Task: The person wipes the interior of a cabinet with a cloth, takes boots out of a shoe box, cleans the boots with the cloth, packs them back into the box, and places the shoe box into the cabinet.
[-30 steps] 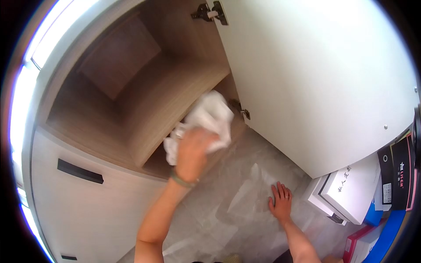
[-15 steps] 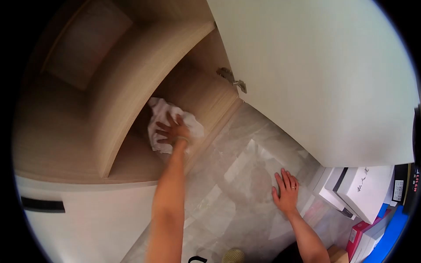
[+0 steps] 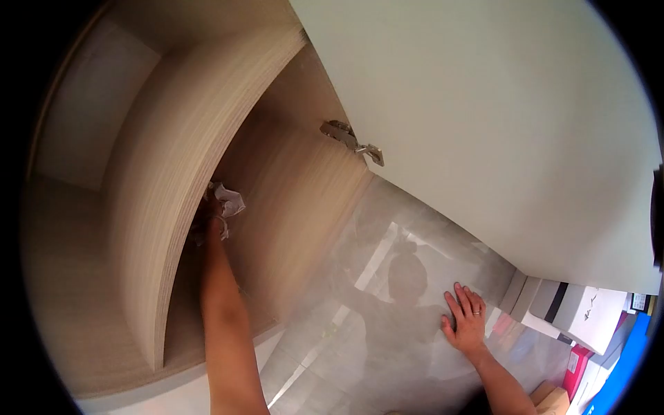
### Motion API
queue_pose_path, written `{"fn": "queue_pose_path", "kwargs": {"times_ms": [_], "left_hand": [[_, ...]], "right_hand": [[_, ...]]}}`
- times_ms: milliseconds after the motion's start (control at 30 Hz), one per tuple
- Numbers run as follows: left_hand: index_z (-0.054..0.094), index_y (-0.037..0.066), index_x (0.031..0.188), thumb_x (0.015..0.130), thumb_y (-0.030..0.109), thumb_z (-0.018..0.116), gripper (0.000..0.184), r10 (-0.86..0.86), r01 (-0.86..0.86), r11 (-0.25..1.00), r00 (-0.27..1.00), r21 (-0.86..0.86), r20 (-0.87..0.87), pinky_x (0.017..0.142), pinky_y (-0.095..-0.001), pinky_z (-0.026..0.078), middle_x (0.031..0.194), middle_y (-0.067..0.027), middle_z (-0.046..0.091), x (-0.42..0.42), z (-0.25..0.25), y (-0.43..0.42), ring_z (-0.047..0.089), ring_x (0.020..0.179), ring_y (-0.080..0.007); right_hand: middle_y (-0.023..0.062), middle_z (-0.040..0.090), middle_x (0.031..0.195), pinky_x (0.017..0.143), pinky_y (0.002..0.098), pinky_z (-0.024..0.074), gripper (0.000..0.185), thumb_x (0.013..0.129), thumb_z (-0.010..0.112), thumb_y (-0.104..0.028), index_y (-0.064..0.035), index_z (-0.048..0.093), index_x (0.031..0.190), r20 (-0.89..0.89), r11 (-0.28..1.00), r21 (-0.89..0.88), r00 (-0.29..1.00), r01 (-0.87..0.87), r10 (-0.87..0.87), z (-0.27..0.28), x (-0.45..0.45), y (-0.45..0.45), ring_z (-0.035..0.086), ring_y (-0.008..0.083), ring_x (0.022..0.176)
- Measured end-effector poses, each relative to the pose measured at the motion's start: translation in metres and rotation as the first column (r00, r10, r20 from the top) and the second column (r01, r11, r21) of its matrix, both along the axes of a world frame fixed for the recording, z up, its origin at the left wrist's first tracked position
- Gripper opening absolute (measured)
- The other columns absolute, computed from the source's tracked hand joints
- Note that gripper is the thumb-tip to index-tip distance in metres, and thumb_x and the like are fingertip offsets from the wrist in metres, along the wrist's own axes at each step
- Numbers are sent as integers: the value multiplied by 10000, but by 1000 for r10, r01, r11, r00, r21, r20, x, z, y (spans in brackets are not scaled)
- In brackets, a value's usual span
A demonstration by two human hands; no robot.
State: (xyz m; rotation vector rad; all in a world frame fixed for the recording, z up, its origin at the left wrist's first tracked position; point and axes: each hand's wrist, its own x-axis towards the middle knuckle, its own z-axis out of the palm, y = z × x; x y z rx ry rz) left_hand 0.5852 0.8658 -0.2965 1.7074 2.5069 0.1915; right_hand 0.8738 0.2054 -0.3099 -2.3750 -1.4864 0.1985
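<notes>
My left hand (image 3: 211, 209) reaches deep into the lower compartment of a wooden cabinet (image 3: 297, 200), under the shelf (image 3: 200, 131). A crumpled white cloth (image 3: 229, 199) is bunched around it and sticks out on its right side. Shade and the shelf edge hide most of the fingers, but the cloth appears gathered in the hand. My right hand (image 3: 467, 319), with a ring on one finger, rests palm down on the shiny grey floor (image 3: 373, 332). Its fingers are stretched out and it holds nothing.
A large white cabinet door (image 3: 484, 124) stands open on the right, joined by a metal hinge (image 3: 353, 142). White boxes (image 3: 588, 315), a pink box (image 3: 575, 370) and a blue item (image 3: 622, 373) stand at the lower right.
My left hand and the cloth have moved from the compartment's front deeper inside, up and to the left. The view has shifted closer to the cabinet. My right hand stays on the floor.
</notes>
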Motion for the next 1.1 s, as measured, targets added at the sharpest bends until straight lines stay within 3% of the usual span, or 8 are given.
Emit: {"fn": "queue_pose_path", "kwargs": {"times_ms": [167, 267, 367, 500, 633, 767, 900, 1100], "left_hand": [[182, 357, 1527, 844, 793, 299, 819, -225, 224, 973, 974, -53, -7, 1152, -586, 100, 1605, -137, 124, 53, 26, -15, 126, 1457, -404], [234, 271, 1531, 874, 737, 365, 816, -636, 645, 764, 754, 5, -161, 1166, -553, 90, 1602, -124, 161, 118, 16, -34, 134, 1474, -333], [270, 277, 1523, 885, 719, 383, 784, -815, 820, 567, 572, 73, -92, 1150, -602, 54, 1604, -119, 156, 196, 31, -112, 115, 1481, -328], [279, 268, 1517, 883, 725, 377, 788, -807, 805, 576, 588, 144, -52, 1151, -602, 47, 1593, -142, 174, 219, 36, -176, 111, 1474, -362], [259, 275, 1520, 901, 643, 443, 744, -904, 904, 405, 418, 138, -86, 1138, -632, 56, 1561, -166, 237, 216, 41, -255, 140, 1453, -402], [248, 328, 1512, 839, 130, 643, 806, -941, 943, 331, 332, 26, -66, 1144, -629, 87, 1582, -132, 166, 204, 62, -311, 144, 1456, -387], [412, 356, 1443, 730, -105, 515, 856, -955, 955, 272, 283, 119, -91, 1145, -633, 83, 1587, -62, 207, 159, 50, -335, 136, 1473, -347], [376, 393, 1456, 721, -59, 581, 887, -900, 949, 300, 250, -92, -358, 1143, -613, 148, 1577, -54, 214, 53, 43, -362, 153, 1464, -343]], "right_hand": [[83, 381, 1500, 1088, 476, 298, 540, 818, 611, -271, -157, 520, 1338, -3, 1000, -11, 1000, -7, 7, 0, 1, 2, 387, 294, 1316], [90, 375, 1502, 1087, 479, 297, 543, 820, 607, -262, -150, 514, 1342, -7, 999, -34, 1000, -13, 13, 2, -1, -1, 387, 300, 1316], [90, 368, 1506, 1091, 480, 293, 540, 825, 607, -259, -142, 512, 1344, -18, 999, -31, 1000, -17, 16, 4, -1, 2, 385, 303, 1317], [93, 366, 1505, 1091, 481, 292, 543, 829, 616, -249, -133, 509, 1349, -37, 1000, 0, 999, -18, 18, 8, 0, 3, 385, 305, 1316], [91, 377, 1498, 1092, 475, 294, 540, 832, 623, -241, -122, 513, 1347, -36, 999, 39, 999, -17, 18, 10, -4, 0, 392, 294, 1313], [87, 393, 1490, 1094, 470, 298, 530, 840, 623, -243, -123, 518, 1346, -34, 996, 94, 999, -1, 4, 11, -7, -4, 401, 290, 1310], [92, 402, 1486, 1099, 459, 301, 531, 846, 628, -235, -135, 516, 1355, -53, 989, 148, 998, -10, 18, 8, -4, -11, 402, 285, 1324], [107, 422, 1468, 1085, 435, 336, 516, 851, 615, -210, -114, 514, 1348, -154, 980, 137, 974, -144, 165, 23, 3, -53, 412, 303, 1327]]}}
